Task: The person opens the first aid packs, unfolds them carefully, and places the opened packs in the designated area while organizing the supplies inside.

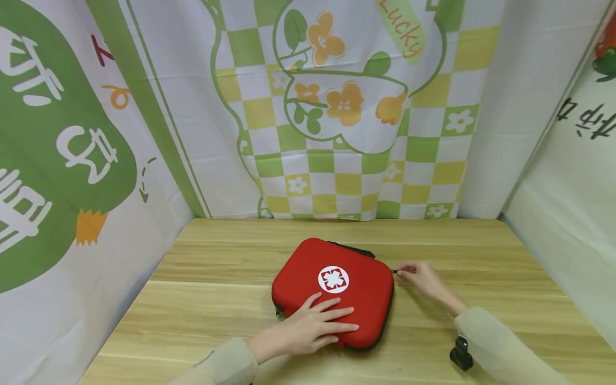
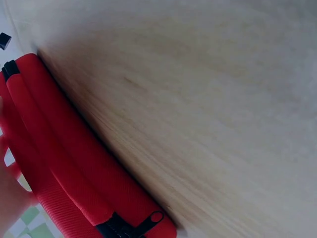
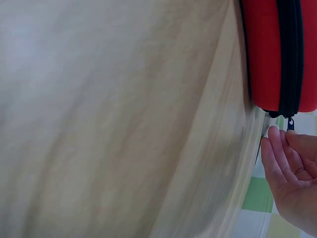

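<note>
A red zip case (image 1: 303, 267) with a white round emblem (image 1: 333, 279) lies closed on the wooden table, a little askew. My left hand (image 1: 313, 324) rests on its lid near the front edge, fingers spread and straight. At the case's far right corner, my right hand (image 1: 421, 276) pinches a black zipper pull (image 3: 290, 124) between thumb and fingers. The black zipper (image 3: 290, 54) runs along the side in the right wrist view. Another zipper pull (image 2: 148, 223) shows at a case end in the left wrist view, where the left hand is mostly cut off.
The wooden table (image 1: 216, 251) carries the case. A black strap handle (image 1: 353, 248) sticks out at the case's back. By the right sleeve is a small black device (image 1: 461, 354). Printed curtains (image 1: 346, 182) hang behind the table and at both sides.
</note>
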Available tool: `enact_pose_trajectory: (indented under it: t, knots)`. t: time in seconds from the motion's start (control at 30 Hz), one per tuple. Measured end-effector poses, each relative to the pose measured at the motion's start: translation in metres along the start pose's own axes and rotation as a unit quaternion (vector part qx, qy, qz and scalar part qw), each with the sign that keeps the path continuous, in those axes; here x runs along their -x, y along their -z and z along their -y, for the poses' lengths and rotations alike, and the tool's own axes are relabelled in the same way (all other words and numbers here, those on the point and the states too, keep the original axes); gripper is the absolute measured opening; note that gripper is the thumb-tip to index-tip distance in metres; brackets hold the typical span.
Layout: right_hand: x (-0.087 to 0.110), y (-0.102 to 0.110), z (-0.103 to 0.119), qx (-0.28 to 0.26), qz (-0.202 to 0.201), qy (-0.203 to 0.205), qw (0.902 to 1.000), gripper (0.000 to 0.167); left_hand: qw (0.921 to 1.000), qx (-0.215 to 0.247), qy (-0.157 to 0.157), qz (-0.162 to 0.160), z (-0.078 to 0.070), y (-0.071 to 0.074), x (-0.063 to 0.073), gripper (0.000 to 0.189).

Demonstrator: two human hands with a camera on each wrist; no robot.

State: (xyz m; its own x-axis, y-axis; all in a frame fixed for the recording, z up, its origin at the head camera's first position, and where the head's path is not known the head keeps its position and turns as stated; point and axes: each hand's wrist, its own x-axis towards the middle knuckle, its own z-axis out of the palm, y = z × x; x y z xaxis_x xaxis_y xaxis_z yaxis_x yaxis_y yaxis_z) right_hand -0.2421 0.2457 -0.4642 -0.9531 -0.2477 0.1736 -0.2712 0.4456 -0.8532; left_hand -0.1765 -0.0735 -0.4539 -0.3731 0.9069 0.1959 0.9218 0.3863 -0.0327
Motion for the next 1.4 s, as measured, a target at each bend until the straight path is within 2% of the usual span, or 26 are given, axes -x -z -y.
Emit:
enact_pose_trajectory:
  t: [0.07,0.1,0.2,0.3,0.33,0.47,0.63,0.77,0.93,1.13,1.4]
  knots:
    - [-0.004,-0.002,-0.005,-0.013,-0.006,0.021,0.9997,0.023,1.0,-0.001,0.0,0.002,0.0,0.0,-0.001,0.046]
    - [-0.009,-0.003,-0.015,-0.031,-0.006,0.051,0.9982,0.022,1.0,0.0,0.001,0.004,-0.001,0.0,-0.002,0.046]
    - [-0.014,-0.006,-0.02,-0.056,0.001,0.072,0.9958,0.025,0.9999,0.001,0.004,0.01,-0.002,0.0,-0.004,0.047]
    - [-0.015,-0.008,-0.015,-0.052,-0.001,0.058,0.997,0.02,0.9999,-0.003,0.008,0.012,-0.002,0.0,-0.006,0.047]
    - [-0.011,-0.008,-0.005,-0.032,-0.003,0.034,0.9989,0.021,0.9999,-0.007,0.008,0.012,-0.002,0.0,-0.006,0.047]
    - [-0.005,-0.005,0.005,-0.01,0.022,0.014,0.9996,0.016,0.9998,-0.018,0.007,0.007,-0.002,0.0,-0.007,0.047]
    - [0.009,-0.001,0.005,-0.041,0.082,0.016,0.9956,0.015,0.9996,-0.027,0.005,0.0,-0.002,-0.001,-0.008,0.046]
    - [0.028,-0.004,0.008,-0.024,0.114,0.048,0.9921,0.013,0.9993,-0.036,0.008,-0.008,-0.001,-0.002,-0.011,0.047]
    - [0.053,-0.016,0.02,0.008,0.112,0.091,0.9895,0.01,0.9984,-0.051,0.017,-0.018,0.002,-0.005,-0.017,0.048]
    - [0.075,-0.028,0.03,-0.009,0.117,0.103,0.9877,0.01,0.9971,-0.066,0.032,-0.022,0.002,-0.006,-0.023,0.046]
    - [0.091,-0.042,0.039,-0.046,0.126,0.095,0.9863,0.014,0.9961,-0.075,0.044,-0.015,0.001,-0.005,-0.028,0.046]
